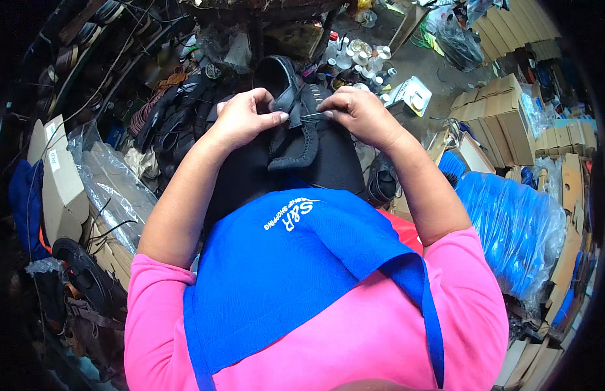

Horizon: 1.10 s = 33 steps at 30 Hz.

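Observation:
A black leather shoe upper (297, 155) lies over my lap with its opening toward the far side. Pale stitches (317, 95) run along one of its edges. My left hand (245, 118) is closed on the near-left edge of the shoe upper, thumb and fingers pinching it. On the other side, my right hand (364, 117) pinches a thin light strand (313, 115), a needle or thread; which of the two I cannot tell. The strand spans the short gap between both hands, across the upper. A blue apron (276, 280) covers my front.
Several small bottles and jars (358, 58) stand beyond my hands, beside a white container (412, 96). To the right are cardboard boxes (501, 117) and a plastic-wrapped blue bundle (511, 228). Dark shoe parts (175, 120) pile up at the left, near clear plastic sheeting (113, 186).

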Each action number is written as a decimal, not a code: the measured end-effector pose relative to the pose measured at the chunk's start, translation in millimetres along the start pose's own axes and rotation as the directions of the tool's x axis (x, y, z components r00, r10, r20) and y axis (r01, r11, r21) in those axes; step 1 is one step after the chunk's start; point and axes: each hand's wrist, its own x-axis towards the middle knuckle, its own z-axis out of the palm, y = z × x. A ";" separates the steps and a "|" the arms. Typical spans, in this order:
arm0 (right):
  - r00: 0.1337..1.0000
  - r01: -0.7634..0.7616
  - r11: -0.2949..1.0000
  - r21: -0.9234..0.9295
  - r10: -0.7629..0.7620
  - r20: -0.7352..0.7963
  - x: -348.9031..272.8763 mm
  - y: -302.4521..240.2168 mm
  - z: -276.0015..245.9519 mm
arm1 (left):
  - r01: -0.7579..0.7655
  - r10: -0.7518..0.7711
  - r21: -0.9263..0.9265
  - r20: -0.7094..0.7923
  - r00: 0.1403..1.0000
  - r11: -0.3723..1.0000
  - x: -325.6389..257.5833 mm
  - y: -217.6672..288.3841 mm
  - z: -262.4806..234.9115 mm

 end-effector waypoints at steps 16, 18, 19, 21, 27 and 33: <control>0.991 0.132 0.971 -0.198 -0.135 0.002 7.1 -7.7 -3.5 | 0.050 -0.051 0.092 0.007 0.999 0.994 -5.5 8.7 -6.5; 0.992 0.128 0.975 -0.181 -0.129 0.008 8.1 -10.5 -4.9 | 0.036 -0.036 0.104 -0.005 0.999 0.994 -5.9 8.7 -6.7; 0.992 0.123 0.979 -0.164 -0.123 0.014 8.5 -11.6 -5.3 | 0.036 -0.036 0.103 -0.005 0.999 0.994 -5.7 8.1 -6.3; 0.991 0.131 0.975 -0.180 -0.131 0.013 9.0 -12.3 -4.9 | 0.031 -0.030 0.066 -0.008 1.000 0.997 -5.3 5.7 -4.7; 0.990 0.138 0.952 -0.273 -0.139 0.016 9.5 -17.5 -5.5 | 0.025 -0.025 0.038 0.016 1.000 0.999 -7.2 16.8 -7.9; 0.986 0.158 0.942 -0.295 -0.138 0.089 15.3 -20.4 -14.9 | -0.254 0.407 -0.506 0.219 0.887 0.824 10.8 5.1 -7.1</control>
